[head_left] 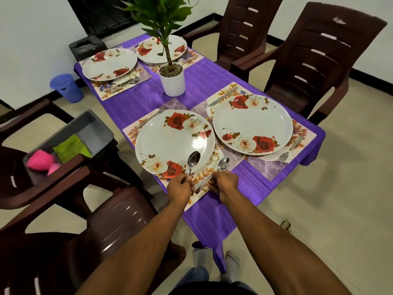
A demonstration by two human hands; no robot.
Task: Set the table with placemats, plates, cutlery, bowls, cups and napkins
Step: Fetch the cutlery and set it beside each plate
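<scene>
Several rose-patterned plates sit on floral placemats on the purple table (202, 86). Over the near-left placemat (202, 175), my left hand (180, 185) grips a spoon (193, 161) whose bowl hangs above the rim of the near plate (174, 141). My right hand (223, 183) holds a second spoon (222, 163) just right of that plate, above the placemat. A knife seems to lie between my hands, mostly hidden. The right plate (253, 124) has a knife (223, 96) beyond it and a fork (290, 150) on its near side. A fork (152, 117) lies beyond the near plate.
A potted plant in a white pot (172, 80) stands mid-table. A grey bin (70, 141) on the left chair holds pink cups (41, 160) and a green cloth (72, 149). Brown plastic chairs (319, 60) surround the table. A blue bucket (66, 88) stands on the floor.
</scene>
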